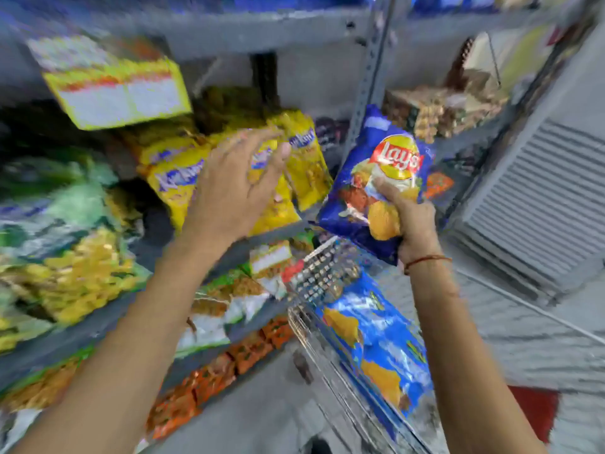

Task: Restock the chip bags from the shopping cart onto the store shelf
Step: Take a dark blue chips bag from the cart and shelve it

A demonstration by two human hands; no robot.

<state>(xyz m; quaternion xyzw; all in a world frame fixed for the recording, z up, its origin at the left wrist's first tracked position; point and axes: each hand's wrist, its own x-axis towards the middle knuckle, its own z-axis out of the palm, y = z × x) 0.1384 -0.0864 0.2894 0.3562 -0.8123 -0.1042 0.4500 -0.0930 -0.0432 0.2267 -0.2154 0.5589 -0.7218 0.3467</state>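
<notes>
My right hand (411,221) grips a dark blue Lay's chip bag (370,165) by its lower part and holds it upright in front of the grey shelf (278,232), just right of the yellow bags. My left hand (239,181) is spread open, fingers apart, over several yellow snack bags (304,165) standing on that shelf; it holds nothing. Below my right arm the wire shopping cart (322,276) holds a light blue chip bag (376,342). The picture is blurred by motion.
A yellow and white box (114,90) leans on the shelf at upper left. Green and yellow snack bags (65,240) fill the shelf's left part. Orange packets (229,365) line a lower shelf. A perforated grey upright (370,80) divides the shelving. A slatted grey panel (537,204) stands at right.
</notes>
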